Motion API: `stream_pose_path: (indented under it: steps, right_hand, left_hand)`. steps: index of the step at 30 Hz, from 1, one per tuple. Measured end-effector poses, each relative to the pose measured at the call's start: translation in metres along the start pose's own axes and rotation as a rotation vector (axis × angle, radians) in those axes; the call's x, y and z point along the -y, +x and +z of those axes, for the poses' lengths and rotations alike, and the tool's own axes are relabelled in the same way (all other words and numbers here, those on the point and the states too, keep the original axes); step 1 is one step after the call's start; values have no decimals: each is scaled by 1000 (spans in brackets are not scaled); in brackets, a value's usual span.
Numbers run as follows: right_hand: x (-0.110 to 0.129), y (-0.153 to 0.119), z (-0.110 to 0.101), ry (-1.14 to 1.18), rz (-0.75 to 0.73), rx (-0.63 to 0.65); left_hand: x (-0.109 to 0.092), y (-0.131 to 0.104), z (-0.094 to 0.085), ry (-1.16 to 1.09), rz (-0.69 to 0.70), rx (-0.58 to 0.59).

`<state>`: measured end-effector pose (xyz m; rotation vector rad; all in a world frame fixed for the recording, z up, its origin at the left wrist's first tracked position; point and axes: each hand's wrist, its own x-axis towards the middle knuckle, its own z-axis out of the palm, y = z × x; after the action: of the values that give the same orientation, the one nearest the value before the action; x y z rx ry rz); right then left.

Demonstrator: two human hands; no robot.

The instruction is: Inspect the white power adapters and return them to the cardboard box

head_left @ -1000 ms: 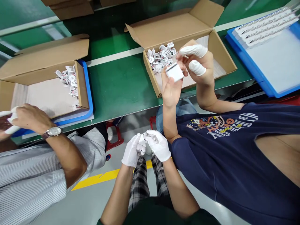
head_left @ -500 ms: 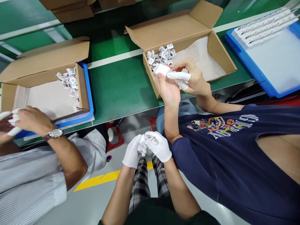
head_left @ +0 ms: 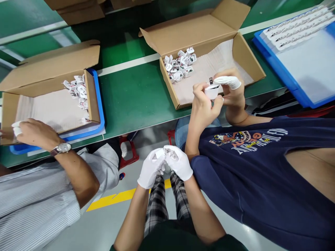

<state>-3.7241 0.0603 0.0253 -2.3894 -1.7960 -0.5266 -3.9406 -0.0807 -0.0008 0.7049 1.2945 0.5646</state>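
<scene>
My left hand [head_left: 150, 169], in a white glove, is closed on a small white plastic piece [head_left: 159, 152] that looks like part of a charger housing. Touching or almost touching it is my right hand [head_left: 180, 165], also gloved, its fingers curled round a small white part with greyish, shiny details [head_left: 171, 154]. Glove fingers cover much of both parts, so whether they are joined I cannot tell. Both hands are held together above the floor, in front of the bench edge.
A green bench [head_left: 128, 101] carries a left cardboard box [head_left: 94, 104] and a right cardboard box [head_left: 171, 85], both holding white charger parts with wires. A blue tray [head_left: 295, 85] lies far right. At right, a co-worker's hands [head_left: 206, 108] hold a white housing; another co-worker's hand [head_left: 39, 134] is at left.
My hands have turned slightly, showing more of the white piece in the left. The right co-worker's hands moved right with a housing, now seen open. The left co-worker's other hand has mostly left view.
</scene>
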Motion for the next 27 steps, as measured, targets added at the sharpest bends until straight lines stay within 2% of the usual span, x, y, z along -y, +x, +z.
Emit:
stream_pose_path:
  steps: [1,3,6,9,14,16,18,22,24,27]
  right_hand:
    - [-3,-2,1,165,19,18]
    - [-9,-6,1,351,101,38]
    - [-14,-13,0,372,190,80]
    - [-19,-23,-1,348,195,128]
    - [-27,-35,6,717,330,-8]
    - [-28,-37,12,789,378,-49]
    - [-29,-37,16,854,383,-70]
    - [-38,-30,18,1128,347,-80]
    - [-44,-22,17,1128,376,-60]
    - [-48,-10,13,735,559,-128]
  left_hand:
    - [-1,0,0,-3,4,-9]
    - [-3,-1,1,-9,13,-7]
    - [-7,-2,3,-18,25,22]
    - [-9,-5,3,-16,45,72]
    - [-10,-9,3,42,64,88]
    - [-10,-9,3,62,68,92]
    - [-9,-9,4,68,65,85]
    - [-6,-8,3,51,62,42]
    - [-5,-8,1,31,60,30]
    - [-6,-6,-1,22,57,36]
